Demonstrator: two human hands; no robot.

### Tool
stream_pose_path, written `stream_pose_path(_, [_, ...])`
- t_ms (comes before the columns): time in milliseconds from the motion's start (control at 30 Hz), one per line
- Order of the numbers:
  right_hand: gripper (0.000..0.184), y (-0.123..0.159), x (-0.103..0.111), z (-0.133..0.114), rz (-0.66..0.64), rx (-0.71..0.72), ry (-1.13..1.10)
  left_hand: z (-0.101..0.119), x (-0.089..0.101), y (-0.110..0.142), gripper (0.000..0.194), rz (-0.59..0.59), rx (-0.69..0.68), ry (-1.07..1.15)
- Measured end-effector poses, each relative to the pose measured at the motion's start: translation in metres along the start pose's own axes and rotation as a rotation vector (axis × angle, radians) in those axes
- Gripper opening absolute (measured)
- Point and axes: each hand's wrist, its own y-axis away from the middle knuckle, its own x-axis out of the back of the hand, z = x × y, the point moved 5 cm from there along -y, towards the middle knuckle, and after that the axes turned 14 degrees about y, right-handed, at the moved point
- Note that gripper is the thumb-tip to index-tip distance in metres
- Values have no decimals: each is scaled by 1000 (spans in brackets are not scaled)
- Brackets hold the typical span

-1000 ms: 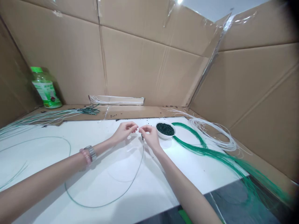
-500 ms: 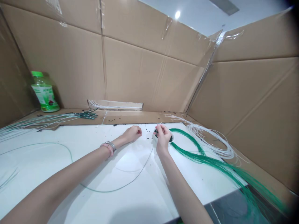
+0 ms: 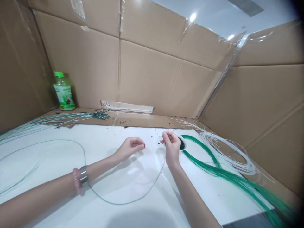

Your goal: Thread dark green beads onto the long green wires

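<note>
My right hand (image 3: 172,146) is closed in a pinch on a thin wire (image 3: 118,204). The pale green wire hangs from those fingers, curves across the white tabletop (image 3: 199,196) and passes by my left wrist. Just behind the right hand stands a small white cup (image 3: 186,144) of tiny black pieces, partly covered by the hand. To the left, my left hand (image 3: 130,148) hovers with thumb and forefinger pressed together; whatever is between them is too small to make out. Several loose black pieces (image 3: 159,143) lie between the hands.
Green wires (image 3: 213,171) and a coil of white wires (image 3: 237,158) lie at right. A bundle of finished-looking strands (image 3: 99,114) lies back left, near a green bottle (image 3: 64,95). A cardboard strip (image 3: 142,108) with white strands leans on the cardboard wall (image 3: 147,72).
The camera view has turned left, shifting the scene rightward. My left hand has turned, so its thumb and forefinger pinch now shows. My right hand has drawn slightly away from the cup.
</note>
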Motion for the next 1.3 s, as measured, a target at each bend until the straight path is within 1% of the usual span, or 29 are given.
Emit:
stream_pose_path(100, [13,23,-13,-26,-140,152,63,8,3,25,26,69,48,234])
stream_pose_path(167, [8,39,-20,-41,-228,257,107,11,0,33,30,93,80,375])
stream_pose_path(233, [7,52,-24,-53,-280,347,144,12,-4,37,34,98,114,492])
stream_pose_path(333, [10,59,-23,-60,-282,427,194,12,-10,39,37,99,158,613])
stream_pose_path(433, [12,59,-20,-61,-258,461,242,11,-12,40,34,100,183,681])
stream_pose_path(567, [12,58,-21,-60,-268,488,284,8,-11,41,29,90,194,719])
stream_pose_path(800, [13,62,-21,-65,-275,529,303,5,-11,40,28,55,209,716])
stream_pose_path(1300, [14,63,-22,-66,-269,601,353,5,-9,39,22,8,148,632])
